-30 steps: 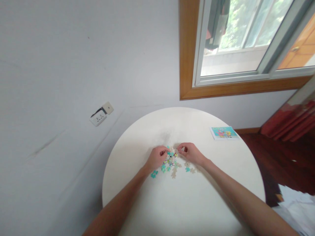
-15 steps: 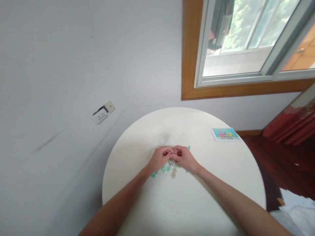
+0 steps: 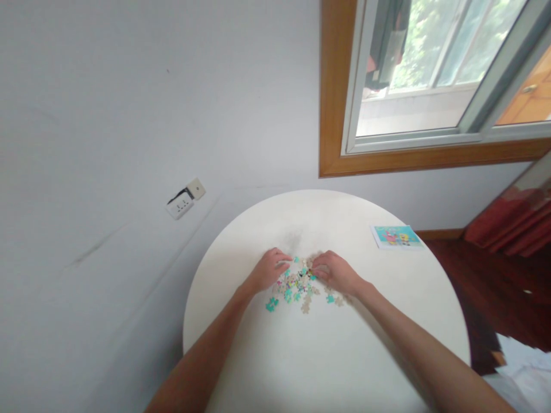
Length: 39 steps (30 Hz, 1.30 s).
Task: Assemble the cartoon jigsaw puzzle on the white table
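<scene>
A loose heap of jigsaw puzzle pieces (image 3: 297,282), some teal and others pale or multicoloured, lies on the round white table (image 3: 301,355). To the left of the heap is my left hand (image 3: 270,269), its fingers apart and nothing visible in them. At the heap's right edge, my right hand (image 3: 338,271) has its thumb and fingers apart, fingertips at the pieces there. Whether it touches one is too small to tell. A teal piece (image 3: 330,299) and some pale ones lie below the right hand. Teal pieces (image 3: 271,304) lie at the lower left.
A card with a colourful cartoon picture (image 3: 396,236) lies near the table's right edge. Beyond the table is a white wall with a power socket (image 3: 179,205) and a wood-framed window (image 3: 329,115). White sheets or bags (image 3: 523,367) lie at the lower right.
My hands were together over the heap and have moved apart, left hand to the left and right hand to the right. More of the pieces now show between them.
</scene>
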### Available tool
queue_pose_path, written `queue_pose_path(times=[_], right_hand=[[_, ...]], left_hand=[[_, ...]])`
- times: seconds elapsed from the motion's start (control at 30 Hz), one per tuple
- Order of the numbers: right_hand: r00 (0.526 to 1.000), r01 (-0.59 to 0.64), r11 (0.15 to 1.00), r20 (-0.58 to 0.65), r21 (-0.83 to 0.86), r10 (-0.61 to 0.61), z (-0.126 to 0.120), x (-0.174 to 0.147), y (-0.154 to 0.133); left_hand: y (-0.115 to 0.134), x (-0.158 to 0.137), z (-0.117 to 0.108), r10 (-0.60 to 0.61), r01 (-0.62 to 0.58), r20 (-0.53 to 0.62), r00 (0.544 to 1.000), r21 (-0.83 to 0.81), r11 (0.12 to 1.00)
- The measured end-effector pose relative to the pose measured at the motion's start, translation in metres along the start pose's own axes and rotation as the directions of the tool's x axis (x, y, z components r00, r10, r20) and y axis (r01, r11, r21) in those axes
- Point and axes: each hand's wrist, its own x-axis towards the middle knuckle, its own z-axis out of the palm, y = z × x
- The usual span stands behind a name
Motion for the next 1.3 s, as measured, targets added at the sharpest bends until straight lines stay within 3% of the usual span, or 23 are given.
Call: queue_pose_path(times=[0.1,0.17,0.27,0.43,0.73,0.83,0.9,1.0,1.1,1.3], right_hand=[[0.999,-0.007,0.98,-0.046,-0.198,-0.003,0.008,-0.002,0.004],[1.0,0.006,0.967,0.029,-0.255,0.002,0.019,-0.003,0.006],[0.999,0.041,0.961,0.043,-0.274,-0.03,0.033,-0.004,0.007],[0.993,0.084,0.981,-0.073,-0.173,-0.098,0.038,-0.001,0.006],[0.97,0.072,0.995,-0.237,0.064,-0.055,0.036,0.004,0.012],[0.957,0.053,0.989,-0.291,0.136,-0.011,0.033,0.004,0.017],[0.953,0.053,0.99,-0.302,0.131,-0.011,0.03,0.003,0.019],[0.946,0.072,0.994,-0.32,0.081,-0.043,0.025,0.001,0.017],[0.939,0.081,0.996,-0.339,0.046,-0.06,0.019,-0.003,0.009],[0.935,0.015,1.0,-0.356,0.021,-0.006,-0.001,-0.025,0.003]], left_hand=[[-0.002,-0.005,0.009,0.119,-0.123,0.048,0.992,0.082,0.989],[0.0,-0.008,0.019,0.17,-0.184,0.124,0.978,0.112,0.976],[0.004,-0.007,0.028,0.197,-0.212,0.116,0.973,0.133,0.968],[-0.002,0.007,0.025,0.157,-0.158,0.022,0.987,0.069,0.985],[-0.01,0.014,0.013,0.021,-0.034,-0.124,0.992,-0.108,0.994],[-0.009,0.01,0.0,-0.028,0.028,-0.004,1.0,-0.111,0.993],[-0.005,0.003,-0.009,0.008,-0.005,0.076,0.997,-0.032,0.999],[0.005,-0.013,-0.017,0.062,-0.072,0.088,0.994,0.113,0.991],[0.014,-0.028,-0.015,0.067,-0.096,0.187,0.98,0.154,0.983],[0.013,-0.035,-0.003,-0.085,0.037,0.219,0.972,0.213,0.976]])
